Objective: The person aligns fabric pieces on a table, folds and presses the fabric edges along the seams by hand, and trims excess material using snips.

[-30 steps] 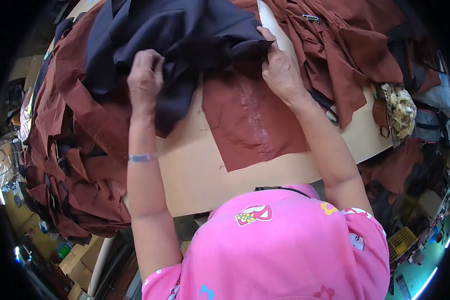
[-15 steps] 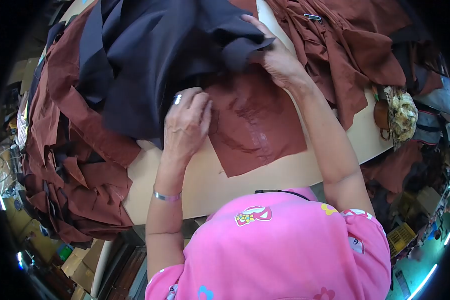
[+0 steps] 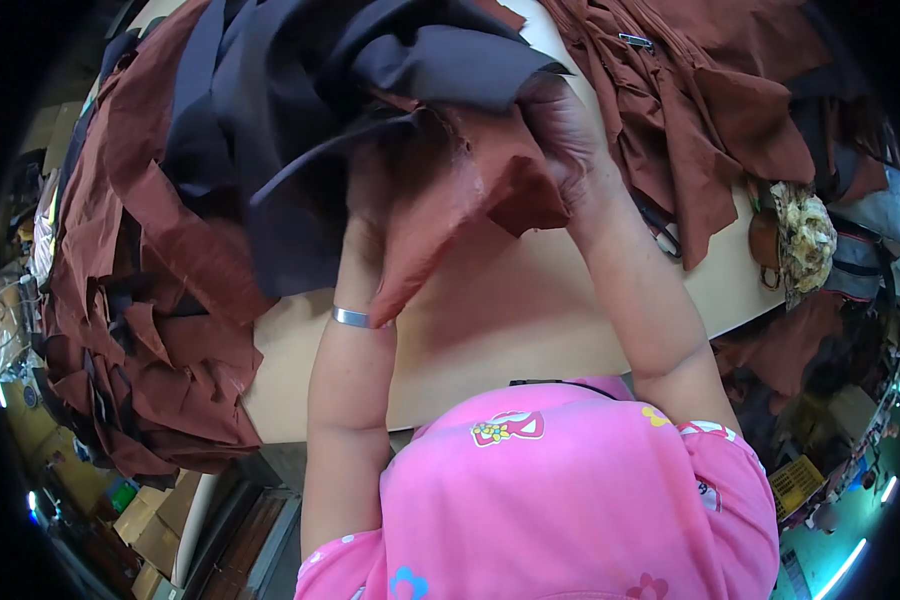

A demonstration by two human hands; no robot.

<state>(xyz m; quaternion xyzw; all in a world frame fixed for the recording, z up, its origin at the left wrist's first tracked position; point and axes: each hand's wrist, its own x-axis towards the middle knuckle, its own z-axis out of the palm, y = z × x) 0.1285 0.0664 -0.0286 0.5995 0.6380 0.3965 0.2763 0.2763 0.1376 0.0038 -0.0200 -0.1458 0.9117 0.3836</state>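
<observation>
A large dark navy cloth (image 3: 290, 120) lies bunched in front of me, with a reddish-brown cloth panel (image 3: 440, 215) hanging from its near side. My right hand (image 3: 565, 140) grips the right edge of the dark cloth, where it meets the brown panel. Most of its fingers are behind the fabric. My left hand (image 3: 368, 185) reaches up beneath the folds, shaded by them, and its fingers are hidden. The brown panel is lifted and folded, and one corner droops over my left wrist near the silver bracelet (image 3: 350, 317).
Brown cloth pieces (image 3: 170, 350) heap over the table's left side. More brown cloth (image 3: 660, 120) lies at the right, with a small metal clip-like tool (image 3: 635, 41) on it. A dark looped handle (image 3: 662, 238) shows beside it. The pale tabletop (image 3: 490, 340) curves toward my body.
The brown panel, flat on the table before, is now raised and folded. My left hand has moved up under the cloth; my right hand has lowered slightly, bringing the dark edge over.
</observation>
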